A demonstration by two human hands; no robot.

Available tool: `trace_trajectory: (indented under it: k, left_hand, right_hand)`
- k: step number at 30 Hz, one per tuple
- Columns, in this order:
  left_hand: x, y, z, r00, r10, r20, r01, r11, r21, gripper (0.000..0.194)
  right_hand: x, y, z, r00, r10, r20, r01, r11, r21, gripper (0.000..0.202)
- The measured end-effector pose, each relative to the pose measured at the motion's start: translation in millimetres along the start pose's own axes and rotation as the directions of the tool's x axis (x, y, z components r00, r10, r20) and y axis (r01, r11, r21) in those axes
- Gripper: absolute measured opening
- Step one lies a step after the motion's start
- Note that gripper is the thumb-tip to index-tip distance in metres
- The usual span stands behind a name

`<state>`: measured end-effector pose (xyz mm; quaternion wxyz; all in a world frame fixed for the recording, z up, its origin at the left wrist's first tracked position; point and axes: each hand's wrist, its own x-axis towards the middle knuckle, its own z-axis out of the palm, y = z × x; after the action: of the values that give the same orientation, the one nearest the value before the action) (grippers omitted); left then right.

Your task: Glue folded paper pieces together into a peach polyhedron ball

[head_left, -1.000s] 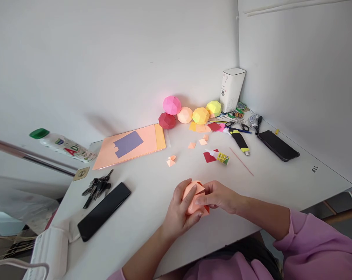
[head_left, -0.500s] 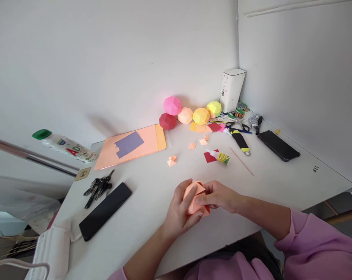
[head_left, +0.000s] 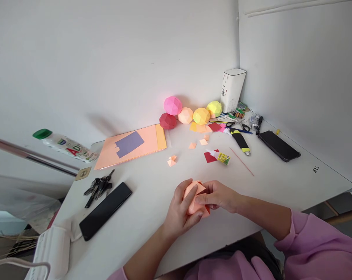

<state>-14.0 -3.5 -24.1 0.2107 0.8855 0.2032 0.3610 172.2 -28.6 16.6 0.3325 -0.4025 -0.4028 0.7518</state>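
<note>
Between my hands is a peach faceted paper ball (head_left: 194, 209), partly assembled, with an open gap on its right side. My left hand (head_left: 180, 212) wraps round it from the left, fingers across its top and thumb below. My right hand (head_left: 218, 196) pinches a flap at the gap's edge, thumb outside and the fingers partly hidden inside. Ahead on the table lie small folded peach paper pieces (head_left: 172, 161). Beyond them to the right, a yellow-labelled glue bottle (head_left: 223, 157) rests across a dark red paper square (head_left: 210, 156).
Finished paper balls (head_left: 201, 116) in several colours line the back wall. A box cutter (head_left: 240, 142), scissors (head_left: 245, 127) and a thin stick (head_left: 241, 161) lie right. Phones (head_left: 105, 211), keys (head_left: 98, 187) and peach sheets (head_left: 108, 149) are left; another black phone (head_left: 279, 145) lies right.
</note>
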Motion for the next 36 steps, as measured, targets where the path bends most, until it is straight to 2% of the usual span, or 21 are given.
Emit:
trace_trajectory:
  k: [7, 12, 16, 20, 22, 23, 26, 28, 30, 31, 33, 36]
  left_hand:
    - [-1.0, 0.1, 0.8, 0.999, -0.021, -0.034, 0.021, 1.0, -0.009, 0.059]
    - [-2.6, -0.9, 1.8, 0.989, -0.14, -0.042, 0.136, 0.988, -0.079, 0.067]
    - [-1.2, -1.9, 2.3, 0.972, -0.233, -0.039, 0.225, 0.962, -0.153, 0.079]
    - [0.0, -1.8, -0.1, 0.938, -0.343, -0.043, 0.321, 0.912, -0.257, 0.069]
    - [-0.3, -1.2, -1.7, 0.895, -0.444, -0.027, 0.411, 0.848, -0.333, 0.06]
    - [-0.5, -0.8, -2.3, 0.861, -0.509, -0.012, 0.466, 0.797, -0.385, 0.056]
    - [0.4, 0.4, -2.6, 0.715, -0.697, 0.056, 0.592, 0.561, -0.579, 0.055]
    - [2.8, 0.7, -2.0, 0.614, -0.784, 0.097, 0.606, 0.389, -0.694, 0.061]
    - [6.2, 0.8, -1.4, 0.543, -0.83, 0.13, 0.587, 0.265, -0.765, 0.068]
    - [8.0, 0.9, -1.3, 0.523, -0.84, 0.145, 0.575, 0.222, -0.788, 0.07]
    - [11.2, 1.1, -1.7, 0.509, -0.843, 0.172, 0.553, 0.168, -0.816, 0.071]
    - [14.4, 2.0, -2.9, 0.531, -0.824, 0.198, 0.527, 0.138, -0.838, 0.069]
  right_hand:
    - [-2.4, -6.3, 2.4, 0.998, 0.002, -0.056, -0.002, 1.0, 0.008, 0.027]
    - [-4.2, -10.1, 0.2, 0.988, -0.013, -0.154, 0.004, 0.998, -0.059, 0.03]
    - [-3.9, -11.5, -2.7, 0.972, -0.053, -0.229, 0.043, 0.998, -0.048, 0.031]
    - [-2.5, -12.7, -2.8, 0.937, -0.103, -0.333, 0.096, 0.995, -0.036, 0.031]
    - [-1.7, -13.3, -2.8, 0.911, -0.117, -0.396, 0.109, 0.993, -0.043, 0.03]
    - [-1.2, -13.4, -3.2, 0.9, -0.118, -0.419, 0.108, 0.993, -0.048, 0.03]
    - [0.9, -12.0, -5.6, 0.887, -0.094, -0.451, 0.075, 0.995, -0.061, 0.03]
    - [2.6, -9.6, -7.4, 0.887, -0.078, -0.456, 0.044, 0.995, -0.086, 0.03]
    - [3.8, -6.8, -8.6, 0.883, -0.064, -0.464, 0.002, 0.991, -0.132, 0.031]
    - [4.1, -5.4, -8.9, 0.881, -0.056, -0.47, -0.023, 0.987, -0.16, 0.034]
    - [3.9, -2.7, -9.3, 0.883, -0.042, -0.468, -0.064, 0.976, -0.209, 0.042]
    - [2.8, 1.1, -9.5, 0.926, -0.016, -0.377, -0.08, 0.968, -0.237, 0.062]
